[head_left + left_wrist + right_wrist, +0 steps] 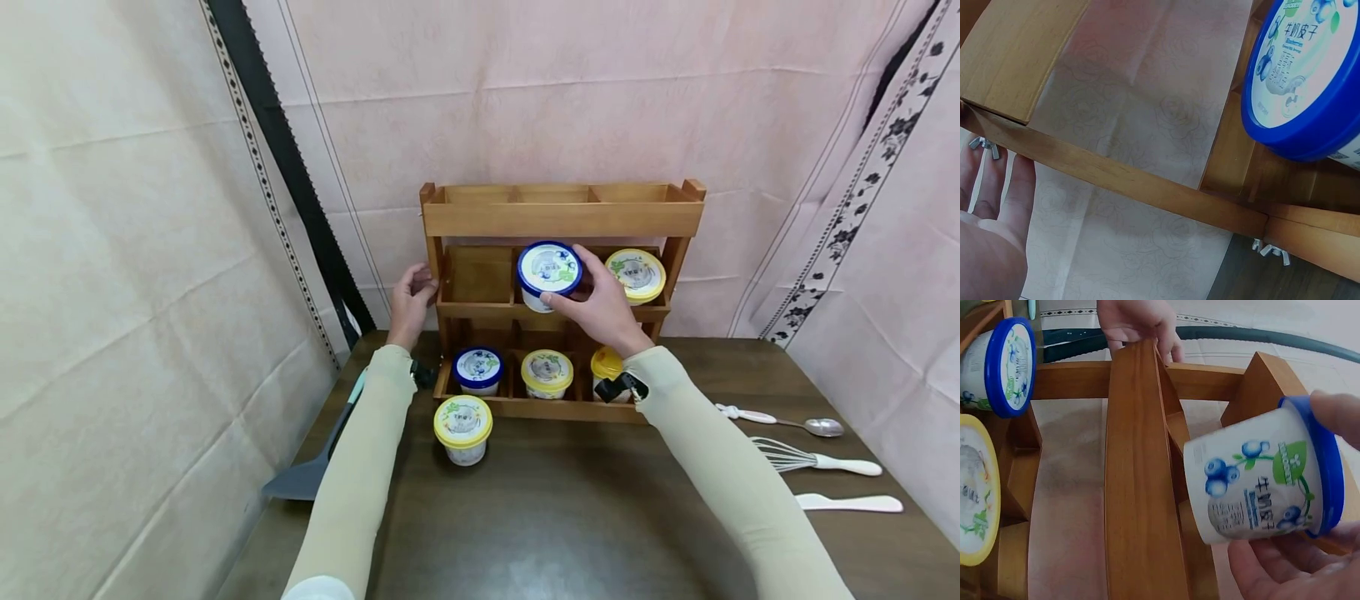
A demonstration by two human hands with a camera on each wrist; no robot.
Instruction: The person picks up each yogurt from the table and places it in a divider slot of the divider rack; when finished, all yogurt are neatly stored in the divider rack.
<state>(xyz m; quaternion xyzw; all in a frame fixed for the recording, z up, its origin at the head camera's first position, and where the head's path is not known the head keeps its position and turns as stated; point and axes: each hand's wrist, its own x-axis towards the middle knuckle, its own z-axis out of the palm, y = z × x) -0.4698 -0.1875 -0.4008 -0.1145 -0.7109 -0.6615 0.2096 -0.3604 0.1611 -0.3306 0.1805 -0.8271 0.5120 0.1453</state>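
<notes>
My right hand (600, 304) grips a blue-lidded yogurt tub (550, 271), thumb on the near side and fingers around the lid. The tub is held tilted in front of the middle shelf of a wooden rack (562, 221); blueberries are printed on its white side (1254, 475). At the rack's left side, my left hand (411, 304) touches the upright post (1116, 175). Its fingers (1019, 194) look fairly straight beside a wing nut (985, 146), their tips partly hidden by the post. A yellow-lidded tub (636, 275) sits right of the held tub on the middle shelf.
The bottom shelf holds a blue-lidded tub (478, 369) and yellow-lidded tubs (547, 372). Another yellow-lidded tub (463, 427) stands on the table before the rack. A spatula (315, 467) lies left; a spoon (821, 427), whisk (825, 462) and white knife (855, 503) lie right.
</notes>
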